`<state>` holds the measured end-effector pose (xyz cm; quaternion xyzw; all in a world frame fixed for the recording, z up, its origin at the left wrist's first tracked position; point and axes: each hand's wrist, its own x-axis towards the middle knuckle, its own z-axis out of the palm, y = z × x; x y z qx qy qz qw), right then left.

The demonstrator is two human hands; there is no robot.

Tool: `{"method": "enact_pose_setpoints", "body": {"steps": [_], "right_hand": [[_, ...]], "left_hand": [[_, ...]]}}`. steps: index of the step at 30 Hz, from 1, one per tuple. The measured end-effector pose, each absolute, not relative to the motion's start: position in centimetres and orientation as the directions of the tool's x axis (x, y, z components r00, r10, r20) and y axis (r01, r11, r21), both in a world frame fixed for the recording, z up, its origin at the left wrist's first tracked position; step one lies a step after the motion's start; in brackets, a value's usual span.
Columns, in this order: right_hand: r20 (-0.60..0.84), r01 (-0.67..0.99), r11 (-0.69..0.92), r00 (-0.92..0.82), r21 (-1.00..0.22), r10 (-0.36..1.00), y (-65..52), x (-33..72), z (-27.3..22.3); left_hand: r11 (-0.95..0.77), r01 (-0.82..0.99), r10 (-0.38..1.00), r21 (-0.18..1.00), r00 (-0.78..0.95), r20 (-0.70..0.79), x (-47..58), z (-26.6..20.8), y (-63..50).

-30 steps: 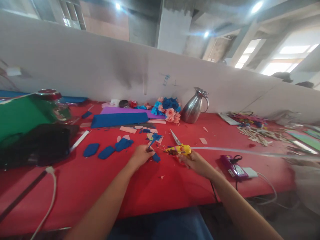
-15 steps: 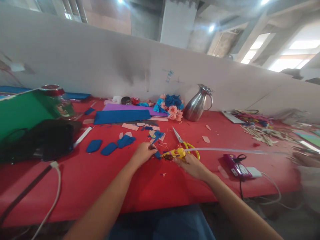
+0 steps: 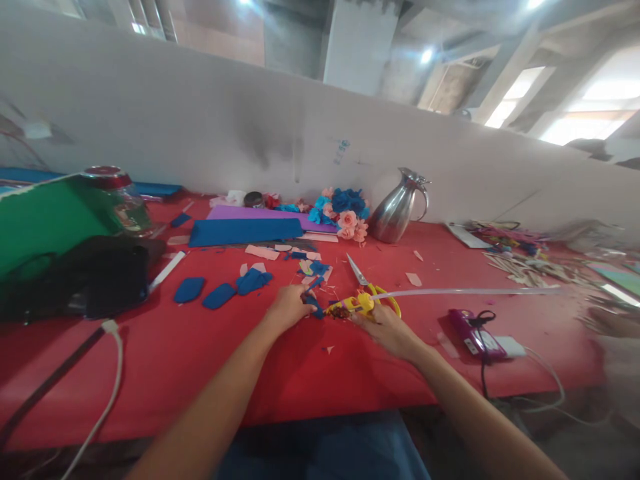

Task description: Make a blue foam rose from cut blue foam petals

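Nr ctr of frame, pinches blue piece [image 3: 316, 309] in L hand [image 3: 290, 309] & grips yellow glue gun [image 3: 367, 302] in R hand [image 3: 387, 326]; take former, prob. light, soft, easily creased, by edge, latter, prob. stiff, hot-tipped, by handle.

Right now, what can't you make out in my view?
In the head view:
Handle of the yellow glue gun: covered by the right hand.
Inner end of the blue piece: hidden by the left hand.
Wall writing: too small and blurred.
Co-worker's hand: blur obscures its fingers.
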<state>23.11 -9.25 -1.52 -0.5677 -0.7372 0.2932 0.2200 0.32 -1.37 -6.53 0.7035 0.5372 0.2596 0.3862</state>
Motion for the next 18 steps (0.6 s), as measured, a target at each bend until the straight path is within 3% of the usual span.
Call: {"method": "enact_pose_setpoints", "body": {"steps": [10, 15, 18], "right_hand": [[-0.042, 0.78, 0.114, -0.178, -0.615, 0.983, -9.2, 23.1, -1.3], [0.003, 0.696, 0.121, -0.168, -0.707, 0.986, -9.2, 23.0, -1.5], [-0.061, 0.563, -0.002, -0.086, -0.827, 0.994, -8.4, 23.4, -1.5]], "left_hand": [[-0.058, 0.475, 0.961, 0.878, 0.264, -0.08, 0.6, -5.8, -1.8], [-0.065, 0.428, 0.964, 0.901, 0.26, -0.054, 0.5, -5.6, -2.0], [-0.047, 0.399, 0.959, 0.916, 0.273, -0.07, 0.4, -5.4, -2.2]]}}
